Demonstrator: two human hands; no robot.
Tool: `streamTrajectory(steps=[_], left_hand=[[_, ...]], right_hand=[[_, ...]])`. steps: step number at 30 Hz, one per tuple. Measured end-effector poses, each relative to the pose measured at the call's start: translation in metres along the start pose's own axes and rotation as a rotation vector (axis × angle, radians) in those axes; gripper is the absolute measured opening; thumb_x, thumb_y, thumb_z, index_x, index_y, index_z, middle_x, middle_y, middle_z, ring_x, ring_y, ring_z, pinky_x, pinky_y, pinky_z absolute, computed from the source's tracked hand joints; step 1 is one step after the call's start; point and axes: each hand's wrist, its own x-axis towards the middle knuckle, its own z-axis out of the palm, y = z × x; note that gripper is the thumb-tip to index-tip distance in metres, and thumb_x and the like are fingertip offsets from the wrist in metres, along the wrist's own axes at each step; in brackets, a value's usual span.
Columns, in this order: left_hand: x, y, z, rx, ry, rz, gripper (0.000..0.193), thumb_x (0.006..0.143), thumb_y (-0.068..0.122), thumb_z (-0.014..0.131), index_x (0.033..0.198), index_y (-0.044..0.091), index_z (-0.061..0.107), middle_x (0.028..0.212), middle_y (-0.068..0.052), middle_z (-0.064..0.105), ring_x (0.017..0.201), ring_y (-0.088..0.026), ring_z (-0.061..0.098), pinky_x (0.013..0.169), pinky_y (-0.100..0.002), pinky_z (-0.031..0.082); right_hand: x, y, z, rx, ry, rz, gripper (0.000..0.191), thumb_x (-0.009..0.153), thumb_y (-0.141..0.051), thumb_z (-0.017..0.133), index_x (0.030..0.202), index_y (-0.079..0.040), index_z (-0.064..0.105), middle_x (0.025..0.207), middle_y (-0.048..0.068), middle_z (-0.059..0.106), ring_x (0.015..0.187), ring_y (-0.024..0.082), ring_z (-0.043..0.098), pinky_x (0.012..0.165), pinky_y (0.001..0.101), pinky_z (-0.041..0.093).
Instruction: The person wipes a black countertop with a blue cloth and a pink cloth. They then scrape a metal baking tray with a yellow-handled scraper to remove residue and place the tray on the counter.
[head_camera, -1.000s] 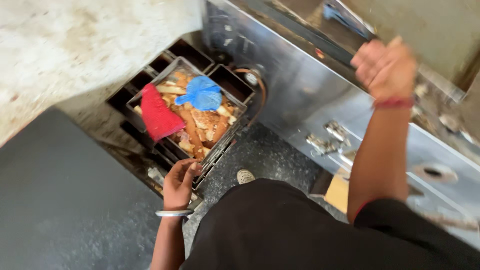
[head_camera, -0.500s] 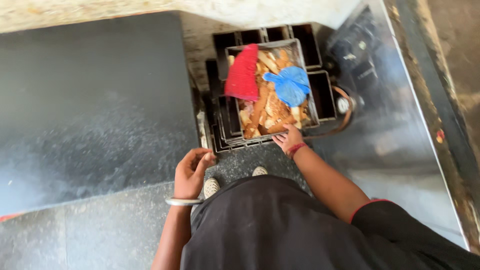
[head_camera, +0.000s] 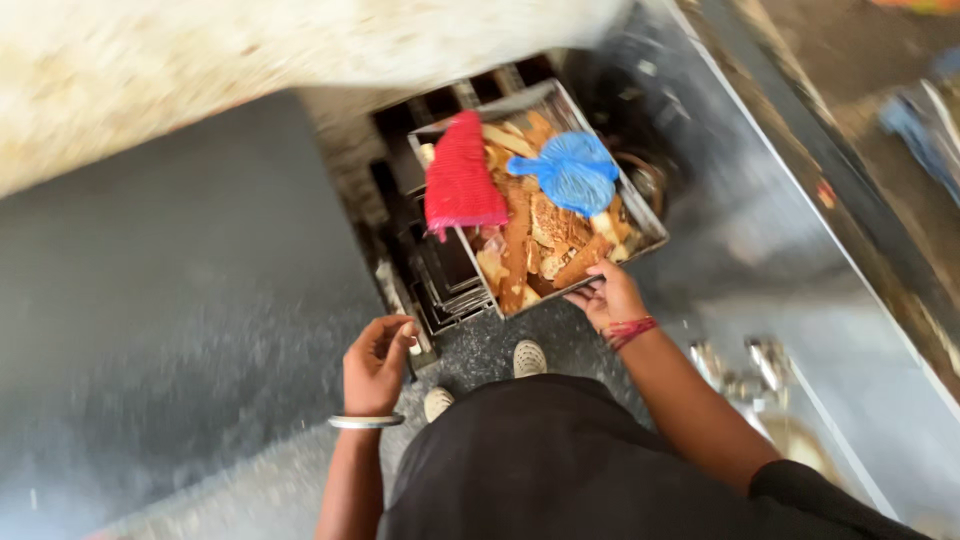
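- The metal tray (head_camera: 630, 215) of brown bread scraps (head_camera: 530, 245) sits on stacked dark tins (head_camera: 440, 270) on the floor, tilted.
- A red mesh bag (head_camera: 460, 185) and a blue one (head_camera: 575, 170) lie on the scraps.
- The right hand (head_camera: 610, 295) has its grip closed on the tray's near edge, steadying it.
- The left hand (head_camera: 375, 360) is loosely curled, empty, beside the tins.

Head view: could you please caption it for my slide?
Right hand grips a metal tray of bread scraps; left hand hovers nearby.

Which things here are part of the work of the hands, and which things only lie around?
In use: right hand gripping the metal tray of bread scraps, red net bag, blue net bag; left hand beside the stacked tins.

Lying about: steel counter, dark floor.
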Motion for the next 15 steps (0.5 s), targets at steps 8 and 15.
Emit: streamTrajectory(steps=[8,15], left_hand=[[0.028,-0.014,0.068,0.018,-0.524,0.118,0.024,0.099,0.018,0.066,0.111,-0.001,0.072,0.092,-0.006,0.076,0.086,-0.011,0.069,0.079,-0.027,0.055],[0.028,-0.017,0.122,-0.104,-0.821,0.19,0.023,0.096,0.014,0.068,0.112,-0.001,0.07,0.095,-0.008,0.077,0.085,-0.012,0.07,0.079,-0.027,0.056]], right_hand=[[-0.203,-0.073,-0.014,0.14,0.012,-0.52,0.045,0.089,-0.023,0.06,0.129,-0.003,0.06,0.117,0.01,0.072,0.107,0.027,0.068,0.097,0.0456,0.054],[-0.326,-0.106,-0.046,0.328,0.299,-0.899,0.047,0.089,-0.028,0.06,0.13,-0.007,0.057,0.122,0.012,0.069,0.115,0.028,0.068,0.102,0.0449,0.057]])
